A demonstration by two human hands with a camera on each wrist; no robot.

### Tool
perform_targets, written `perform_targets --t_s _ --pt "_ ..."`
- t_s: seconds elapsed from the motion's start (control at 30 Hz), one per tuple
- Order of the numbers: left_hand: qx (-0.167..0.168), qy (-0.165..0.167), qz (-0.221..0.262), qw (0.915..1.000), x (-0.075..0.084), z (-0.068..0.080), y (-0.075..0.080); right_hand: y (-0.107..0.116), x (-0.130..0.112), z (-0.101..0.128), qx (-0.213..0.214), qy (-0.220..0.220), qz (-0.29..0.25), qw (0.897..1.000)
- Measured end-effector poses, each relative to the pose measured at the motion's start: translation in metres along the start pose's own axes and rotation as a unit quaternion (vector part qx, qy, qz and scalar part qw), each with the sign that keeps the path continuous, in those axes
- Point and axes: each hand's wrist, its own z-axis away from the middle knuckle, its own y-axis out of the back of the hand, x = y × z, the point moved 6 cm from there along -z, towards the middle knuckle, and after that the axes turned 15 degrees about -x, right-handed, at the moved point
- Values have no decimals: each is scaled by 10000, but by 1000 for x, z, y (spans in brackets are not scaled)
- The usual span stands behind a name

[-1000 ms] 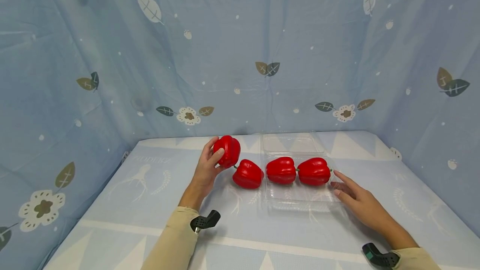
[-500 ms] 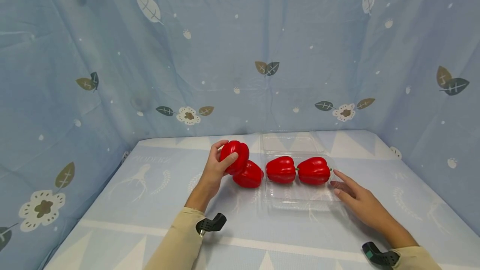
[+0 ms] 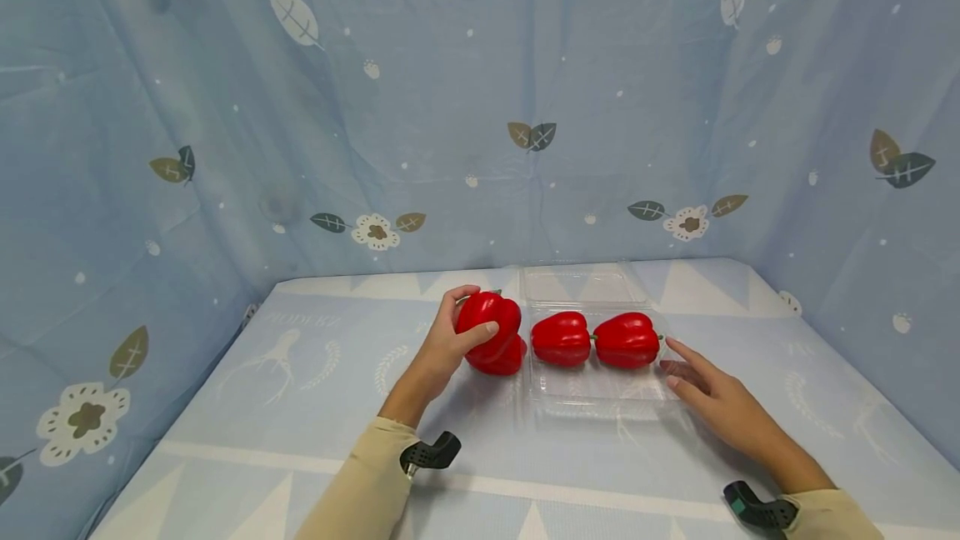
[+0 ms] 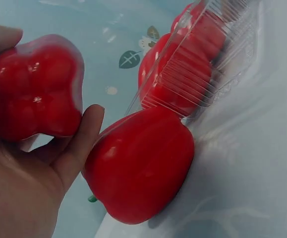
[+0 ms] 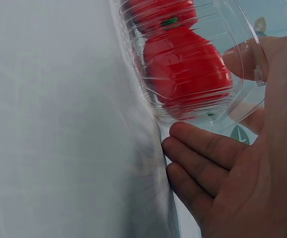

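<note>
My left hand (image 3: 442, 348) grips a red bell pepper (image 3: 486, 319) between thumb and fingers. In the left wrist view its lobed end (image 4: 36, 87) faces the camera. Held this way, it overlaps a second red bell pepper (image 4: 141, 163), which lies on the table left of the clear plastic container (image 3: 600, 392). Inside the container, two more red bell peppers (image 3: 561, 340) (image 3: 628, 342) lie in a row. At the container's right end, my right hand (image 3: 723, 407) holds the edge, thumb (image 5: 237, 59) lapping over the rim and other fingers extended along the outside.
The container's clear lid (image 3: 585, 285) is folded back behind it, flat on the table. A pale patterned cloth (image 3: 337, 440) covers the table. Blue curtains (image 3: 420, 107) with leaf and flower prints rise along the back and sides.
My left hand has moved right and slightly nearer with its pepper, turning it so the stem points away, and it now covers much of the pepper on the table. The right hand stays put.
</note>
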Motion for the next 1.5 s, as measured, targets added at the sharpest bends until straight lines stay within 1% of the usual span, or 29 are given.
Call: perform_targets --t_s 0.17,0.23,0.47,0.7,0.83,1.03,1.27,1.4,1.5 --pt "-361 -355 47 9987 6 0 -11 0 1 -1 -5 1 23 10000" --pt "-451 -408 46 9981 7 0 -14 0 1 -1 17 8 32 10000" --pt "-486 -116 -271 9984 4 0 -20 0 2 -1 35 33 102 9999" --pt "-623 -157 -526 9965 4 -4 -28 0 3 -1 12 9 141 9999" --pt "-696 -109 -792 9944 4 -6 -34 0 5 -1 28 15 138 9999" --pt "-854 7 -1290 9880 4 -9 -45 -1 4 -1 2 5 104 9999" --pt "-844 145 -1672 9822 5 -14 -58 -1 0 -1 -16 66 82 9999" --pt "-909 120 -1873 9780 8 -17 -68 -1 0 -1 -22 45 66 10000" --pt "-1019 49 -2135 9716 11 -20 -76 -1 1 0 -2 2 112 9999"
